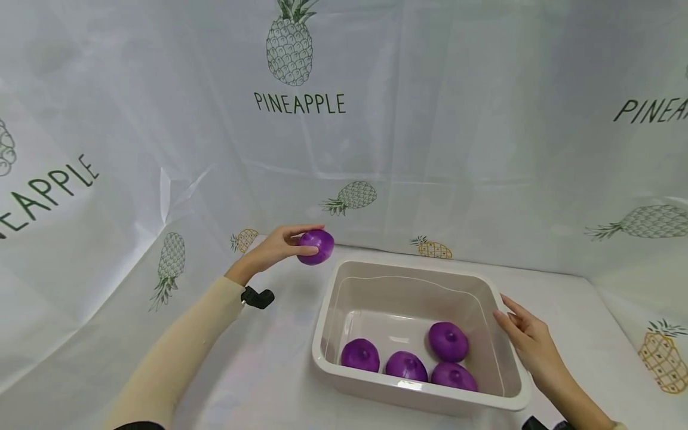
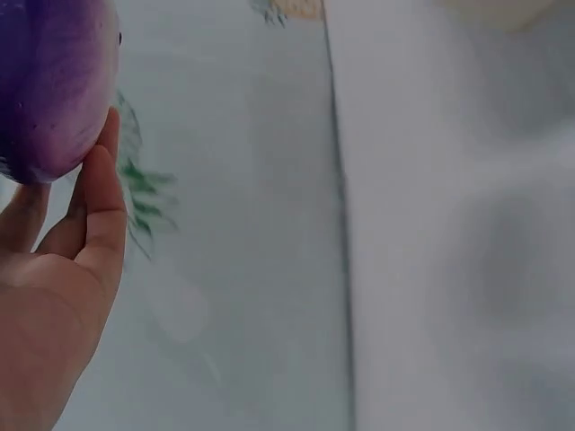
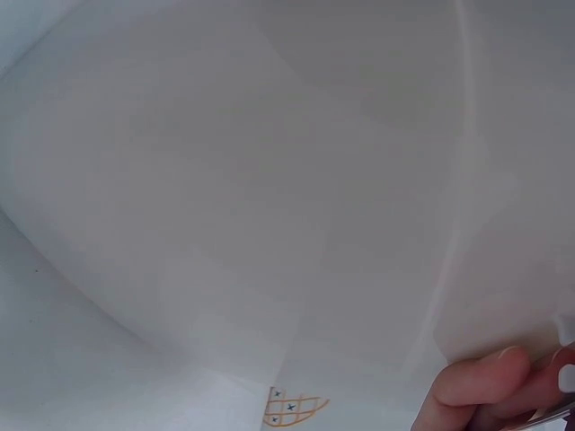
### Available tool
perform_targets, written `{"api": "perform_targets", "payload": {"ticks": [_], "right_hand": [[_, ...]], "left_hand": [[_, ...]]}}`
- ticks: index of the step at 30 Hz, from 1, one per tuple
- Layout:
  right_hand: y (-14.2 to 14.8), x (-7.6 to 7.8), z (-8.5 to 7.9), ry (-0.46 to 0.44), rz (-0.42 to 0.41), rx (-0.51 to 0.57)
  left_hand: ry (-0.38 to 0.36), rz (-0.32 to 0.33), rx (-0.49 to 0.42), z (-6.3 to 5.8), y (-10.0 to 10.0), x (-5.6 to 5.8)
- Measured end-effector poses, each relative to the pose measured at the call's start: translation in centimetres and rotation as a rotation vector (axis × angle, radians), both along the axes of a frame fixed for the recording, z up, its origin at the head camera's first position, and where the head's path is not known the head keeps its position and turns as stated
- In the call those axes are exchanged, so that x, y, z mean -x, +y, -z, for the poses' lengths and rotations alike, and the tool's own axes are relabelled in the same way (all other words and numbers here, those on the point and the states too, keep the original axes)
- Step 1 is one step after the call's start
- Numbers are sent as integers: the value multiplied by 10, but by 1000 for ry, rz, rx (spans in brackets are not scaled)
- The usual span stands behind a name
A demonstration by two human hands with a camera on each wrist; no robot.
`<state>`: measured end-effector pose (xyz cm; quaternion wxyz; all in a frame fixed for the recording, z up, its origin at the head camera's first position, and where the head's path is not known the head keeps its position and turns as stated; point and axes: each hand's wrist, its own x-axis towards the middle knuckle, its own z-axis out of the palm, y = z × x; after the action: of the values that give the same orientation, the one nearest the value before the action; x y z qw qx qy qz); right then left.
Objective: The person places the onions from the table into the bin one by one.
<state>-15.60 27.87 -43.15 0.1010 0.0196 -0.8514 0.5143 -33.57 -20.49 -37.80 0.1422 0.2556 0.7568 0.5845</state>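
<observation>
My left hand [image 1: 276, 248] holds a glossy purple onion [image 1: 316, 247] between thumb and fingers, raised beyond the left back corner of a beige plastic basin [image 1: 424, 267]. In the left wrist view, the onion [image 2: 58, 85] shades from deep purple to pale pink above the fingertips. My right hand [image 1: 529, 340] grips the basin's right rim, thumb at the top edge. Several more purple onions [image 1: 448, 341] lie inside the basin, mostly along its near side, each showing a small nub. Part of my right hand [image 3: 490, 391] appears low in the right wrist view, against the basin wall.
The basin stands on a white-covered table [image 1: 258, 370]. Behind and at the sides hangs a pale sheet [image 1: 457, 149] printed with pineapples and lettering. A black strap piece [image 1: 258, 297] sticks out from my left wrist.
</observation>
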Motion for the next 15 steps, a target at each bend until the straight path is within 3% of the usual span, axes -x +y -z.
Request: {"api": "perform_targets", "payload": {"ticks": [8, 15], "right_hand": [[0, -1, 0, -1, 2, -12], [0, -1, -1, -4, -7, -8]], "left_hand": [[27, 199, 58, -33, 49, -15], [95, 340, 109, -45, 88, -18]]}}
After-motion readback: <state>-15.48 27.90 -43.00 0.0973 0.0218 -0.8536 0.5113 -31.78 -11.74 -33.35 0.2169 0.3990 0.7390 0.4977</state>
